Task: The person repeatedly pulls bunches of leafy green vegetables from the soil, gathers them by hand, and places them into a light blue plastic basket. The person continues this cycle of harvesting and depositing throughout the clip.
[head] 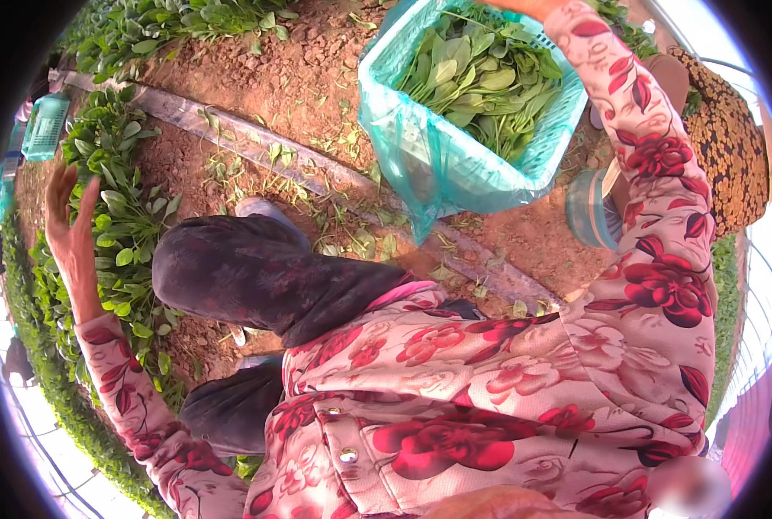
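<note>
My left hand [73, 237] is raised at the left over rows of leafy green plants [123, 256], its fingers apart and nothing in it. My right arm reaches across the far side of a teal plastic basket [473, 152]. Only part of my right hand [522, 5] shows at the top edge; its fingers are cut off, so its hold cannot be seen. A thin teal plastic bag [418, 168] lines the basket and hangs over its near side. Inside lies a heap of picked leafy greens [483, 81], stems and leaves loosely bundled.
A flat strip [243, 139] runs diagonally over reddish soil strewn with loose leaves. My bent knee [230, 272] is beside the plants. At the right, another person [720, 143] in patterned clothing is close to the basket. Another teal basket [46, 126] stands at the far left.
</note>
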